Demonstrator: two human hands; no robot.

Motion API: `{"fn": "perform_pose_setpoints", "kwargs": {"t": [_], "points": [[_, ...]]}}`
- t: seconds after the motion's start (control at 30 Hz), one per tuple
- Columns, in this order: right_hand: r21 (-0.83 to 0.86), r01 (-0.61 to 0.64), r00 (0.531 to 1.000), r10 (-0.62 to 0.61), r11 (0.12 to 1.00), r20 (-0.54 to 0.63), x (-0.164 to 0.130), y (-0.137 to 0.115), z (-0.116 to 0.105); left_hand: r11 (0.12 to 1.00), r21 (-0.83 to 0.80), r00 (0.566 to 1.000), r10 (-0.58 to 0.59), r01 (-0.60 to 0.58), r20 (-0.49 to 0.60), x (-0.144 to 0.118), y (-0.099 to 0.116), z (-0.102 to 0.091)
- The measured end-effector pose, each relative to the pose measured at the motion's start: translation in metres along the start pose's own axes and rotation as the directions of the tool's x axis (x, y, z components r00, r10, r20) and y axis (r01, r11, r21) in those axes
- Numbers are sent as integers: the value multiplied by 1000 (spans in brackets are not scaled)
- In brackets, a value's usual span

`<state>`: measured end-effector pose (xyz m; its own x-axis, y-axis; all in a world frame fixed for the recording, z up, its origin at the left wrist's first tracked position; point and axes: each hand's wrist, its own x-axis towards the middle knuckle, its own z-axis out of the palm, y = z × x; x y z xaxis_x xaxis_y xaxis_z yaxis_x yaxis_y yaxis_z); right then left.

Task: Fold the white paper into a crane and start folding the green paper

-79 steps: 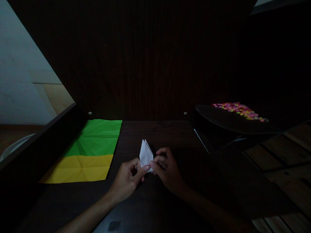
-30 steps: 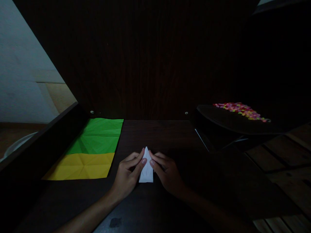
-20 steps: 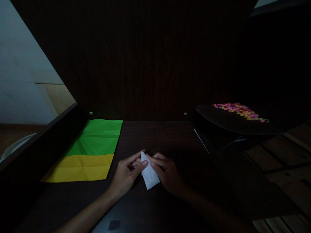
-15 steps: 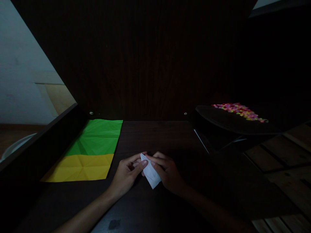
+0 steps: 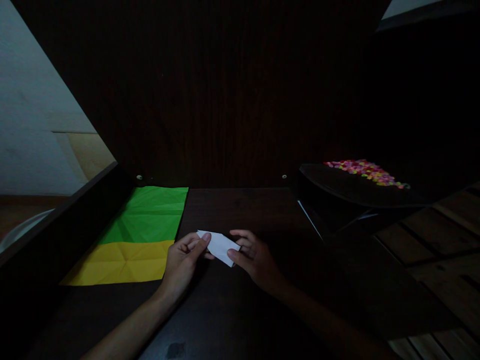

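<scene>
A small piece of folded white paper point(image 5: 221, 246) is held between my two hands, above the dark wooden tabletop point(image 5: 232, 210). My left hand point(image 5: 187, 252) pinches its left end, thumb on top and fingers beneath. At the lower right corner, my right hand point(image 5: 253, 257) grips the paper with the thumb on its face; its index finger is stretched out past the edge. The paper lies slanted, its long side running from upper left to lower right. The undersides of the fingers are partly hidden.
Left of my hands lie a creased green sheet point(image 5: 150, 212) and a yellow sheet point(image 5: 127, 262). A dark raised ledge point(image 5: 75, 205) borders the left side. At the right, a dark curved object point(image 5: 337, 187) bears a strip of pink, red and yellow bits point(image 5: 367, 172).
The white paper has been turned from a steep slant to a flatter one and shows a broader face. My left hand has shifted left, and my right index finger has lifted off the paper.
</scene>
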<state>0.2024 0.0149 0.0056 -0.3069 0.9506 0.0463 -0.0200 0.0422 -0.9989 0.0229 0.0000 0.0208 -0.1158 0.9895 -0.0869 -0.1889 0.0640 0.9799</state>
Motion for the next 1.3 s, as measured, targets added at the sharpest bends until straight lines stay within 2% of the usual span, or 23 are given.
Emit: {"fn": "perform_pose_setpoints", "kwargs": {"t": [0.07,0.17,0.43,0.67,0.77,0.87,0.93,1.07,1.17,1.3], "points": [[39,-33,999,32,999,15,1,-1,-1,997,-76,999,-28,25,-37,2,-2,-1],[63,-21,1000,21,998,-4,3,-2,-1,995,-96,998,-29,24,-50,2,-2,-1],[55,54,985,-44,997,-168,5,-3,-7,996,90,999,19,-16,-31,1,1,-2],[39,112,973,-102,993,-208,4,-8,-13,998,59,996,-34,29,85,0,2,0],[13,146,966,-140,989,-219,3,-11,-15,997,73,989,-23,13,145,-1,2,0],[-126,186,955,-209,974,-212,2,-13,-18,985,159,987,45,-70,157,0,0,-3],[-235,198,950,-246,952,-193,2,-14,-20,946,262,976,154,-190,152,0,-1,-5],[-371,263,931,-335,891,-144,2,-14,-24,814,391,903,372,-429,218,-2,-2,-6],[-411,334,906,-410,848,-109,1,-16,-25,783,399,878,416,-478,237,-5,0,-4],[-403,386,890,-451,830,-75,-1,-20,-25,789,387,878,403,-477,260,-7,2,-2]]}}
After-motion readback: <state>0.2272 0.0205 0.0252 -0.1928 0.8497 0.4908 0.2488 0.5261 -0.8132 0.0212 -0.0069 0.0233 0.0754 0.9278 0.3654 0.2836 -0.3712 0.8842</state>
